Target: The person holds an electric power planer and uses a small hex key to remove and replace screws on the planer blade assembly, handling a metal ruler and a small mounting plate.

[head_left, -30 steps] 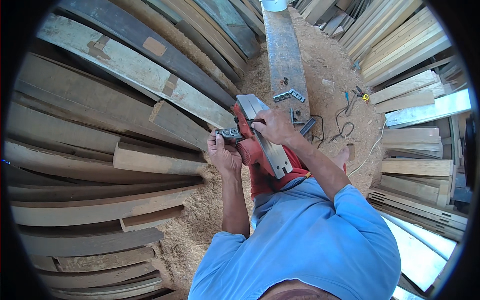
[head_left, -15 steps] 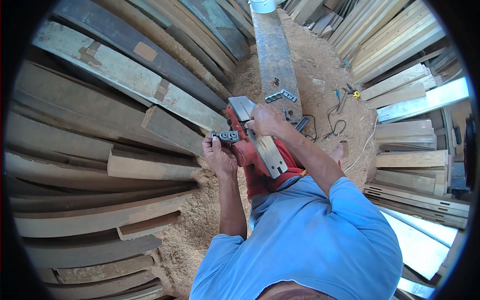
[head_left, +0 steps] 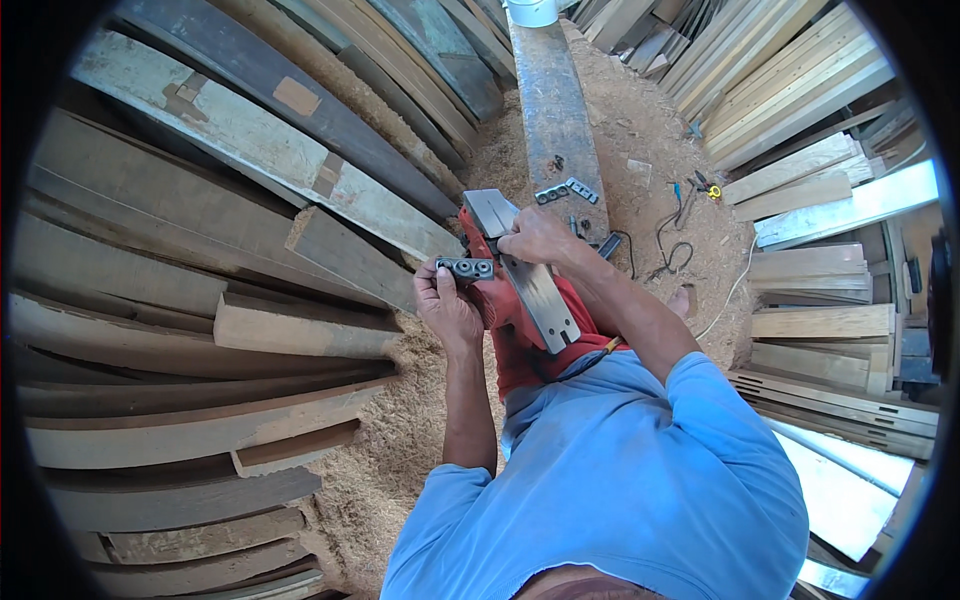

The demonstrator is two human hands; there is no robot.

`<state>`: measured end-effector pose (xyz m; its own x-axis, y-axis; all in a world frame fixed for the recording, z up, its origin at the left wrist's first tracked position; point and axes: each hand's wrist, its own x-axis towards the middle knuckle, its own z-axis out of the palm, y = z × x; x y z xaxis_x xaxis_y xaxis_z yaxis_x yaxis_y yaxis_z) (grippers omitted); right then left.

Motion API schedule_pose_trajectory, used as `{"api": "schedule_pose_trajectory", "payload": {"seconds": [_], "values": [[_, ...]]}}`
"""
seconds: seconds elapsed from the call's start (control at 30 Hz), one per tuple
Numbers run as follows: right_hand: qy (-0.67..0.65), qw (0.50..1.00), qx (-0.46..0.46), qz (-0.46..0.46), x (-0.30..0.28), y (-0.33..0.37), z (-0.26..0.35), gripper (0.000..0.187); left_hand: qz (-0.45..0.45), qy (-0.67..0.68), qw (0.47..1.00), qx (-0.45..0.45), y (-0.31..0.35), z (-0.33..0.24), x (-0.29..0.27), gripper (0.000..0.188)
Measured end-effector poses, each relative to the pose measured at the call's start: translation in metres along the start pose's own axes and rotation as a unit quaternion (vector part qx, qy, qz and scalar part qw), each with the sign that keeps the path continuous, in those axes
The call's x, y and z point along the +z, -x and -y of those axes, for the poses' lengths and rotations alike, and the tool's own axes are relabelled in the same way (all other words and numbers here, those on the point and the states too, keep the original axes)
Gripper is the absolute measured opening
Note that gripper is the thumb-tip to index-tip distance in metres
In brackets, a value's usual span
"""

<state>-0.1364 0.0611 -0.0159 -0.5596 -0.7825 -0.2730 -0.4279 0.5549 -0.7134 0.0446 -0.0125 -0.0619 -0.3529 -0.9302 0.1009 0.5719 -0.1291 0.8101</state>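
Note:
A red electric hand planer [head_left: 541, 305] rests across my lap with its metal sole turned up. My left hand [head_left: 452, 312] is closed beside the planer's left side. Between thumb and fingers it grips a flat metal bar with round holes [head_left: 466, 268]. My right hand [head_left: 540, 237] lies over the gap in the sole, fingers curled and pressed together there. Whatever sits under those fingertips is hidden. Beyond the planer, on a wooden plank [head_left: 556, 100], lie a second pair of holed metal bars [head_left: 566, 190] and small dark parts [head_left: 558, 162].
Stacked boards [head_left: 130, 300] crowd the left side, and more timber [head_left: 800, 85] leans on the right. Pliers with yellow handles [head_left: 713, 191] and a dark cable [head_left: 672, 262] lie on the sawdust-covered floor. A white bucket [head_left: 532, 12] stands at the plank's far end.
My left hand and the holed metal bar have shifted slightly right and up, and the bar's holes face me more. My right hand stays at the gap in the planer's sole.

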Motion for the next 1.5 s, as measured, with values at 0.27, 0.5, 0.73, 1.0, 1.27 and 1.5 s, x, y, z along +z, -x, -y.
{"api": "schedule_pose_trajectory", "payload": {"seconds": [0.27, 0.5, 0.73, 1.0, 1.27, 1.5], "values": [[-0.013, 0.999, -0.002, 0.042, -0.006, -0.009, -0.008, 0.037, 0.009, 0.000, 1.000, -0.007, 0.002, -0.002, 0.004, 0.015], [0.028, 1.000, -0.006, 0.005, -0.010, 0.007, -0.002, 0.038, 0.001, -0.023, 1.000, -0.007, 0.004, -0.003, 0.004, 0.015], [0.116, 0.993, -0.003, -0.015, -0.007, 0.016, 0.016, 0.038, 0.001, -0.042, 0.999, -0.006, 0.004, -0.004, 0.008, 0.014], [0.037, 0.999, -0.008, 0.016, -0.006, 0.003, 0.004, 0.039, 0.002, -0.051, 0.999, 0.002, 0.003, 0.001, 0.003, 0.015], [0.001, 0.999, 0.024, 0.030, -0.003, -0.003, 0.003, 0.039, 0.005, -0.048, 0.999, 0.005, 0.004, 0.001, 0.003, 0.014], [0.098, 0.995, 0.014, 0.020, -0.007, -0.001, -0.003, 0.038, 0.013, -0.032, 0.999, -0.005, 0.005, -0.003, 0.010, 0.015]]}}
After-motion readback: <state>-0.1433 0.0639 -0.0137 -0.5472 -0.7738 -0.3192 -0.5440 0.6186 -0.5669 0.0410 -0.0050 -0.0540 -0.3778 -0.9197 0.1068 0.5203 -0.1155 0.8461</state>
